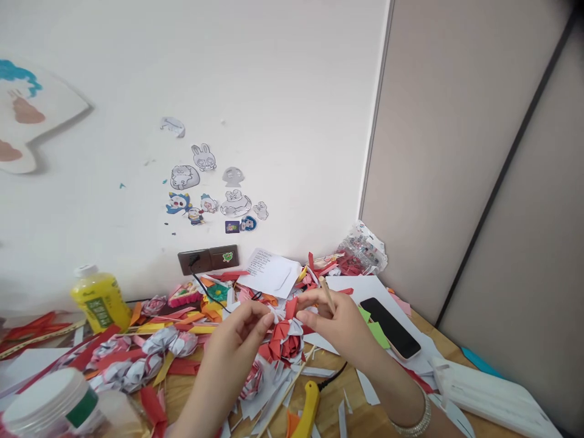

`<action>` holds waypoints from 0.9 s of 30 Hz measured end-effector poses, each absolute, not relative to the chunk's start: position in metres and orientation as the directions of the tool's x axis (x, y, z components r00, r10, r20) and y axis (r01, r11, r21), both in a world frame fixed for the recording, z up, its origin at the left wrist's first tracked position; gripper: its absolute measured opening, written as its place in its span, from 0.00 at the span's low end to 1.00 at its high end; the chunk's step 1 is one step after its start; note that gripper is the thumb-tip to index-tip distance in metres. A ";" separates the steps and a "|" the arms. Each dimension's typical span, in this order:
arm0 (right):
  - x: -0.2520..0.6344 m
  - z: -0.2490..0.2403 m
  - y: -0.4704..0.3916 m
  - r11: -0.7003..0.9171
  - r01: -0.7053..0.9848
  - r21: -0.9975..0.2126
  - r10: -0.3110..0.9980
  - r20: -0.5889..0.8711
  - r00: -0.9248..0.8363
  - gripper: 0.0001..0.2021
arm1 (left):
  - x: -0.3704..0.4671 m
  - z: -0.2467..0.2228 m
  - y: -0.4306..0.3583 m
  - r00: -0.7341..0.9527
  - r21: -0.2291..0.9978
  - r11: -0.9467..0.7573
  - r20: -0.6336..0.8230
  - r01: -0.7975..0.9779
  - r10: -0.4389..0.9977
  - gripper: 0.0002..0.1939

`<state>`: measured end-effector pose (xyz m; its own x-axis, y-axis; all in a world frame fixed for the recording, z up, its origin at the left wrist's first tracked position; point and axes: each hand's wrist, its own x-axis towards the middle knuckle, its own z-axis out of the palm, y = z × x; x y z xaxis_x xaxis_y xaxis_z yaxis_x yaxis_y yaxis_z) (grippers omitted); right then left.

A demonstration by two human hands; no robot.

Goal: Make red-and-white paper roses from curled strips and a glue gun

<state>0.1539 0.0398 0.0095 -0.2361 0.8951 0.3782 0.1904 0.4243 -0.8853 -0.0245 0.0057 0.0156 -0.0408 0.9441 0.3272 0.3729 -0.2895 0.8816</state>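
Note:
A red and white folded paper piece (286, 339) hangs between my two hands over the littered table. My left hand (244, 331) pinches a white paper bit at its upper left, thumb and forefinger pressed together. On the other side, my right hand (331, 316) grips a red paper strip (291, 307) at the top of the piece. A thin wooden stick (327, 295) also rests between the fingers of my right hand. Just below lies a yellow-handled tool (306, 412) with a black cord, beside a long thin stick (287, 392).
Paper strips and folded paper balls (168, 342) cover the left side. A yellow bottle (101, 301) and a white-lidded jar (52, 404) stand there. To the right lie a black phone (391, 328) and a white flat object (497, 398). A wall socket (208, 258) is behind.

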 end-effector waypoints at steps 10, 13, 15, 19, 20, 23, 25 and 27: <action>0.151 0.006 0.040 0.464 0.156 -0.872 0.874 0.420 -0.245 0.06 | -0.014 0.014 0.002 -0.014 0.868 -0.246 0.280 0.432 0.960 0.15; 0.150 0.006 0.036 0.512 0.180 -0.840 0.854 0.476 -0.212 0.05 | -0.013 0.012 0.000 -0.021 0.875 -0.271 0.305 0.401 0.952 0.11; 0.149 0.005 0.034 0.555 0.200 -0.807 0.830 0.523 -0.191 0.04 | -0.011 0.012 -0.001 -0.043 0.878 -0.298 0.337 0.374 0.940 0.08; 0.148 0.004 0.033 0.653 0.270 -0.707 0.755 0.637 -0.159 0.07 | -0.010 0.011 -0.002 -0.056 0.847 -0.362 0.414 0.389 0.908 0.05; 0.148 0.004 0.033 0.678 0.289 -0.676 0.730 0.665 -0.156 0.07 | -0.011 0.011 -0.002 -0.055 0.837 -0.372 0.427 0.401 0.903 0.05; 0.149 0.006 0.033 0.768 0.296 -0.568 0.631 0.752 -0.193 0.07 | -0.012 0.010 -0.004 -0.051 0.800 -0.388 0.459 0.457 0.887 0.05; 0.151 0.008 0.033 0.829 0.266 -0.492 0.552 0.799 -0.239 0.05 | -0.012 0.010 -0.005 -0.034 0.775 -0.394 0.470 0.494 0.882 0.05; 0.153 0.010 0.033 0.865 0.236 -0.442 0.496 0.825 -0.271 0.03 | -0.012 0.011 -0.006 -0.012 0.758 -0.396 0.470 0.519 0.883 0.06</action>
<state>0.1532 0.0332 0.0095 -0.2713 0.4957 0.8250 0.2358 0.8653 -0.4424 -0.0120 -0.0058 0.0106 -0.0121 0.8826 0.4700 0.5187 -0.3963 0.7576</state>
